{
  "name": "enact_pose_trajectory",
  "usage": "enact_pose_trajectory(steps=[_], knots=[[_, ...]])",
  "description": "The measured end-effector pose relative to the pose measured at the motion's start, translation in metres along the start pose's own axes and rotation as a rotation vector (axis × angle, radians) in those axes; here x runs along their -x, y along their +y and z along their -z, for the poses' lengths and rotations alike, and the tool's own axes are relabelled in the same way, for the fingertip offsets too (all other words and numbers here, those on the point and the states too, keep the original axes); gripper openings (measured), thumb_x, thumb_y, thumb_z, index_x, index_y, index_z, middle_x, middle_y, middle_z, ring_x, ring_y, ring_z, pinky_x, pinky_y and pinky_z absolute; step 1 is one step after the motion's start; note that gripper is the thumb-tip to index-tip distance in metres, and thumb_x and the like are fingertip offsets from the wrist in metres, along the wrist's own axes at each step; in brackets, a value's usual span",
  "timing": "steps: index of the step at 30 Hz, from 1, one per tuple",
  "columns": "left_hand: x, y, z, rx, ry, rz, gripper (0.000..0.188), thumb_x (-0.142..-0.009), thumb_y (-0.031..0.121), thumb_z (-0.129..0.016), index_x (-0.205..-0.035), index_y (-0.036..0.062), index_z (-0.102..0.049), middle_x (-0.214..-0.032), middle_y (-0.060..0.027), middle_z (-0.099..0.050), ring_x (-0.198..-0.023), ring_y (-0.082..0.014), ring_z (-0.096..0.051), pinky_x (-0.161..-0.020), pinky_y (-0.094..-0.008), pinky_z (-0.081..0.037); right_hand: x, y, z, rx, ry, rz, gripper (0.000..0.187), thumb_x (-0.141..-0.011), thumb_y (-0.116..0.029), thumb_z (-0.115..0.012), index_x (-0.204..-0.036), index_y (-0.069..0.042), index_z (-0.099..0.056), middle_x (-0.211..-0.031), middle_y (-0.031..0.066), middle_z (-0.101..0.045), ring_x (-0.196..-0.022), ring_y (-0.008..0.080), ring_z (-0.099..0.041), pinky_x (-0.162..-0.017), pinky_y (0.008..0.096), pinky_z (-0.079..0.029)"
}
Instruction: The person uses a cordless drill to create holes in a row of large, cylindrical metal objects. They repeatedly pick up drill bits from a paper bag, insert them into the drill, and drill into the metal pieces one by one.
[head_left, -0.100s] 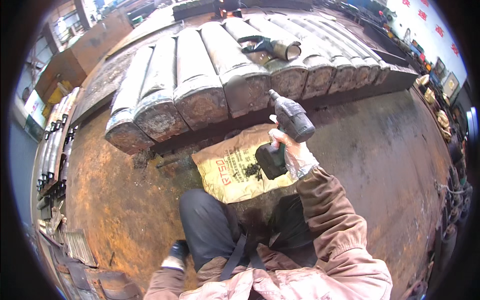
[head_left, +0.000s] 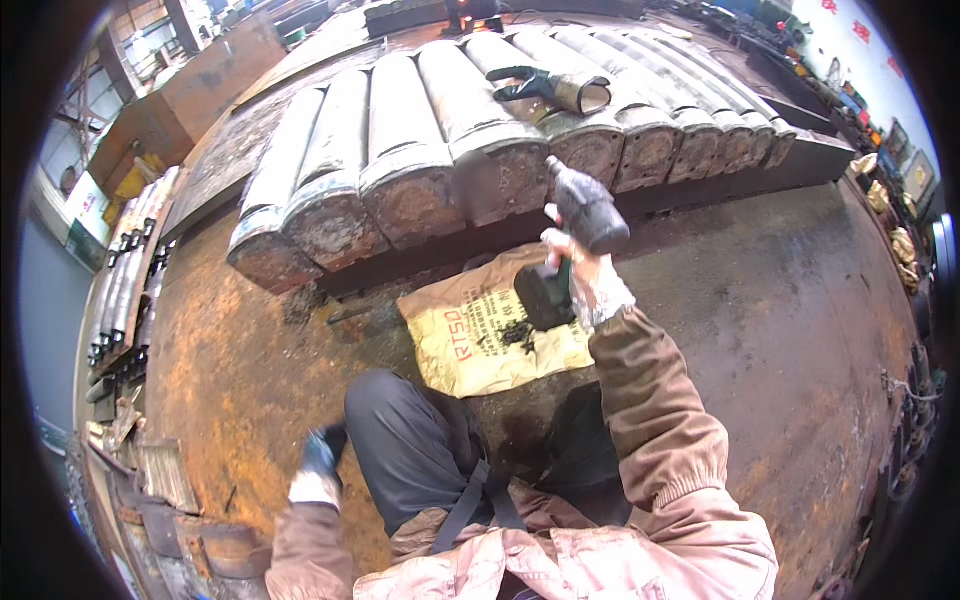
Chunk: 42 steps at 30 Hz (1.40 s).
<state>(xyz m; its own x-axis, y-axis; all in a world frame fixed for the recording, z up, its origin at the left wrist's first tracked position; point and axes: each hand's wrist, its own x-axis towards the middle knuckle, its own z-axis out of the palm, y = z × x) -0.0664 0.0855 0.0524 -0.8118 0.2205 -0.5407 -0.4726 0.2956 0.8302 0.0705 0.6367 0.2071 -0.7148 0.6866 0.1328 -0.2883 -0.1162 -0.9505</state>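
My right hand (head_left: 590, 278), in a thin clear glove, grips a dark cordless impact wrench (head_left: 592, 222) by its handle. The wrench's nose points up and forward at the row of metal columns, and its battery base hangs above a yellow paper sack (head_left: 445, 340). On that sack lies a small heap of dark bolts or similar small parts (head_left: 517, 334). Down beside my left knee is my left hand (head_left: 322, 458), in a dark blue glove with a pale cuff. Its fingers are blurred and partly hidden, so their grip does not show.
Several long grey metal columns (head_left: 405, 130) lie side by side ahead, their rusty ends facing me. A dark glove (head_left: 520, 82) and a short pipe piece (head_left: 585, 95) rest on top. Below spreads a rusty steel floor (head_left: 760, 300); a rack of slim cylinders (head_left: 125, 270) stands left.
My left hand has moved up and left, beside the knee. My right hand still holds the wrench; the view has shifted slightly.
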Motion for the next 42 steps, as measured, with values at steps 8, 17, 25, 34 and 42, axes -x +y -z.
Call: enact_pose_trajectory(steps=[8,17,25,34,42], knots=[[0.027,0.276,-0.126,0.077,-0.208,-1.076,0.027,-0.089,-0.009,-0.057,-0.111,-0.0004,-0.068,-0.117,-0.0193,-0.067,-0.110,-0.0289,-0.065,-0.102,-0.0420,-0.049,-0.043,0.021,-0.002,-0.234,-0.087,-0.076,0.033,-0.080,-0.020,-0.073,-0.103,0.000,-0.063,-0.067,0.0032,-0.057,-0.060,0.0142,-0.053,-0.061,0.0277,-0.043],[-0.013,0.238,-0.228,0.195,-0.633,-0.733,0.027,-0.092,0.005,-0.066,-0.117,-0.0031,-0.065,-0.116,-0.0147,-0.068,-0.108,-0.0252,-0.066,-0.098,-0.0378,-0.051,-0.061,0.039,-0.014,-0.540,-0.163,-0.157,0.022,-0.089,-0.018,-0.060,-0.076,0.000,-0.058,-0.065,0.0095,-0.054,-0.063,0.0200,-0.053,-0.068,0.0310,-0.045],[-0.026,0.242,-0.242,0.340,-0.647,-0.565,0.027,-0.094,0.009,-0.062,-0.117,-0.0055,-0.064,-0.114,-0.0192,-0.067,-0.107,-0.0317,-0.066,-0.097,-0.0430,-0.053,-0.059,0.036,-0.015,-0.489,-0.179,-0.223,0.019,-0.093,-0.014,-0.055,-0.083,0.002,-0.058,-0.066,0.0073,-0.053,-0.065,0.0210,-0.052,-0.070,0.0340,-0.044],[-0.024,0.259,-0.276,0.388,-0.654,-0.415,0.029,-0.095,0.011,-0.061,-0.117,-0.0073,-0.063,-0.113,-0.0204,-0.068,-0.105,-0.0298,-0.067,-0.096,-0.0401,-0.054,-0.079,0.074,-0.011,-0.138,0.049,0.139,0.019,-0.089,-0.018,-0.069,-0.101,-0.004,-0.067,-0.080,0.0010,-0.060,-0.065,0.0098,-0.050,-0.060,0.0268,-0.042],[-0.038,0.271,-0.309,0.321,-0.787,-0.398,0.049,-0.094,0.028,-0.063,-0.126,-0.0093,-0.056,-0.120,-0.0245,-0.063,-0.110,-0.0328,-0.064,-0.099,-0.0420,-0.051,-0.075,0.081,0.019,0.381,0.080,0.097,0.029,-0.087,-0.015,-0.069,-0.112,-0.003,-0.062,-0.082,-0.0014,-0.057,-0.067,0.0092,-0.048,-0.060,0.0264,-0.040]])
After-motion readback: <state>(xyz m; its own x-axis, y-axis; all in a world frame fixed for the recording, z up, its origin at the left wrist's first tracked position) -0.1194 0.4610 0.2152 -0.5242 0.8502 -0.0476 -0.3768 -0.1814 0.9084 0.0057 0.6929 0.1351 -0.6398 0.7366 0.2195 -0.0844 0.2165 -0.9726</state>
